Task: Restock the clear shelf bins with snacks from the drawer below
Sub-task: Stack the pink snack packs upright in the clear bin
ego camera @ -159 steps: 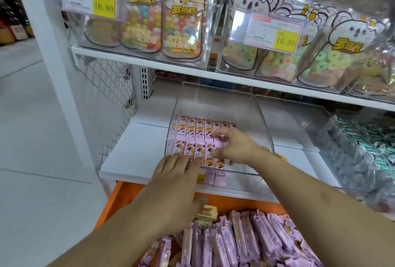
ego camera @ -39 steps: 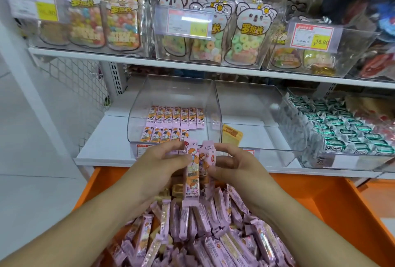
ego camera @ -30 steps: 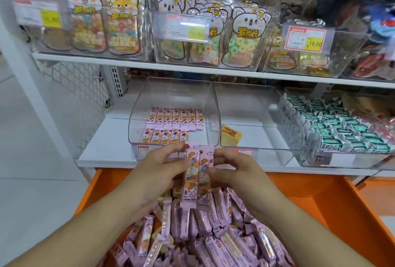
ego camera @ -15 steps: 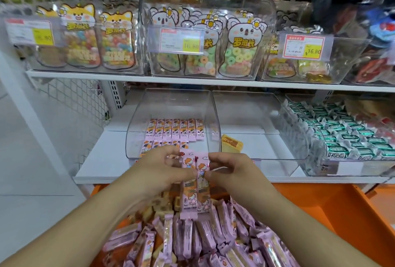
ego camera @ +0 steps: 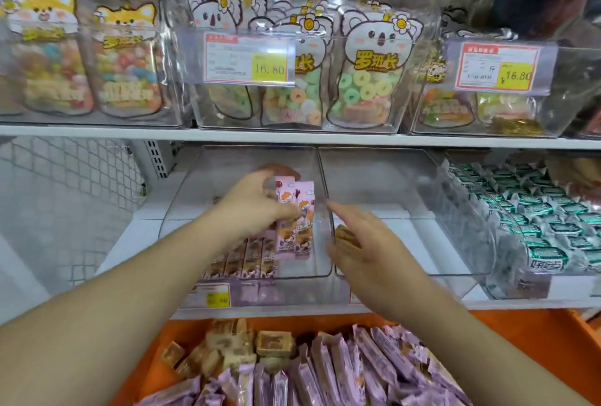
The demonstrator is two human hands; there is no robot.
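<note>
The left hand (ego camera: 257, 207) pinches 2 pink snack bars (ego camera: 294, 220) inside the clear bin (ego camera: 182, 210), at 12 o'clock from the drawer (ego camera: 520, 347); right hand (ego camera: 367, 243) slack, empty. 1 partial layer laid, most stock remains below.

Koala candy bags (ego camera: 370, 70) and yellow price tags (ego camera: 269, 68) above; green-wrapped sweets (ego camera: 533, 226) at right.

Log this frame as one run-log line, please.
phase: placing | left hand: holds two pink snack bars inside left clear bin | right hand: open, empty, at bin divider | orange drawer: open, stocked
</note>
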